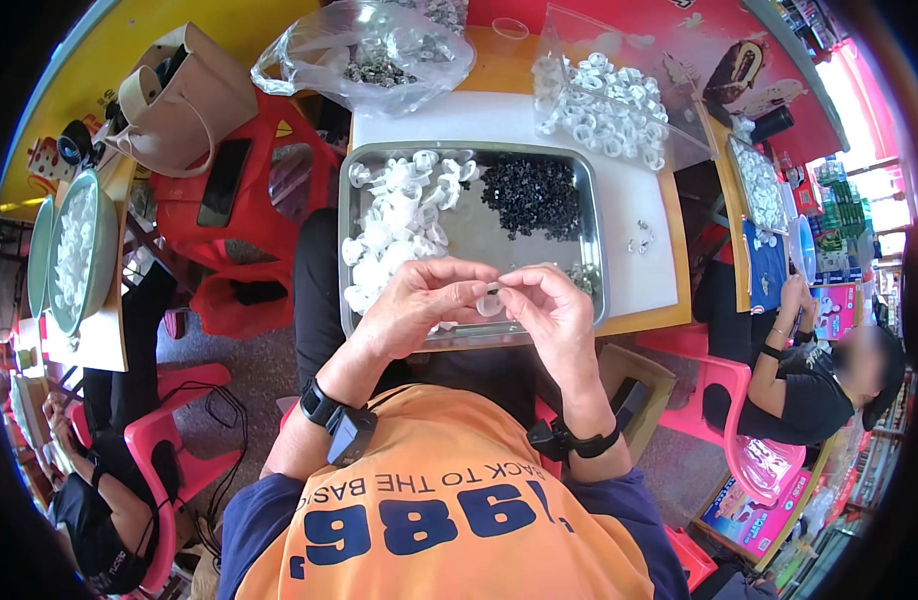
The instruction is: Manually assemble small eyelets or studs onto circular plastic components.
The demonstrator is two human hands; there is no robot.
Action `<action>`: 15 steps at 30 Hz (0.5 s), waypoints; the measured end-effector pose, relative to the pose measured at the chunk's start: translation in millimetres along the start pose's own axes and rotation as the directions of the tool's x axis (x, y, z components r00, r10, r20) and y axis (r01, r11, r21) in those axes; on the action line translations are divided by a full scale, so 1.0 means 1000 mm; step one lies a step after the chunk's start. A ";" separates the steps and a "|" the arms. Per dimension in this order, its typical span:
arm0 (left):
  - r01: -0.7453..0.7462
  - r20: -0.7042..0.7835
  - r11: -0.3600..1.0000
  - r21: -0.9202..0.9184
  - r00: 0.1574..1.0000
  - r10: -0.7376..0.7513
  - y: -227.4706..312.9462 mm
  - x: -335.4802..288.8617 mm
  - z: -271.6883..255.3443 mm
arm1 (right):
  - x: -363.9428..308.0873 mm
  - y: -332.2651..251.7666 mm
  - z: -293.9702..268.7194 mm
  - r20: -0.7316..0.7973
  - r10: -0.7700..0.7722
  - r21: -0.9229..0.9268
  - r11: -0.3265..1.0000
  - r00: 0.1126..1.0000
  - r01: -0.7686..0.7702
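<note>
Over the near edge of a metal tray point(459, 147), my two hands meet at the fingertips. A small whitish translucent cup-like piece point(490, 304) is held between them, with a tiny dark bit at its top. My left hand point(417, 302) pinches it from the left, thumb and forefinger together. From the right, my right hand point(551, 310) has its thumb and fingertips on the same piece. Inside the tray, white translucent pieces point(404, 215) are heaped at the left and small black parts point(531, 195) at the back right. Small clear-greenish bits point(585, 277) lie beside my right hand.
Behind the tray are a clear plastic bag point(389, 62) of metallic parts and a clear box point(619, 110) of white pieces. A red stool point(234, 200) with a phone point(224, 182) stands left. One person point(809, 385) sits right, another point(99, 510) left.
</note>
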State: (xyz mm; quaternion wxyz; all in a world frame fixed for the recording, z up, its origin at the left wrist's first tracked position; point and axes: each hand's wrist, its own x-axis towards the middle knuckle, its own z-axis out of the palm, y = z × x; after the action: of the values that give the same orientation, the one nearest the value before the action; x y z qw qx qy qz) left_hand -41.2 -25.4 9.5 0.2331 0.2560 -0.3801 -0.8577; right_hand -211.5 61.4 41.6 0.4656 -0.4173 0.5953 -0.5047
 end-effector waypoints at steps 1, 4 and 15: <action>-0.001 -0.038 1.000 0.013 0.999 0.002 -0.001 0.001 -0.001 | 0.000 -0.001 0.001 -0.011 -0.042 -0.032 0.999 0.999 0.042; -0.020 -0.096 0.999 0.027 0.995 0.022 -0.003 0.001 -0.001 | 0.001 0.000 0.003 -0.032 -0.066 -0.069 0.996 0.997 0.063; -0.182 -0.152 0.861 0.476 0.947 0.284 -0.001 0.002 0.011 | 0.006 0.007 0.008 -0.104 -0.176 -0.257 0.956 0.979 0.145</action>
State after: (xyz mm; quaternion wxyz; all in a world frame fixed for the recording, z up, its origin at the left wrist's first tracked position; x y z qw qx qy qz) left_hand -49.5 -20.3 15.1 0.3091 0.3471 -0.5710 -0.6767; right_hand -205.1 55.2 33.8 0.3289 -0.4867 0.6458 -0.4877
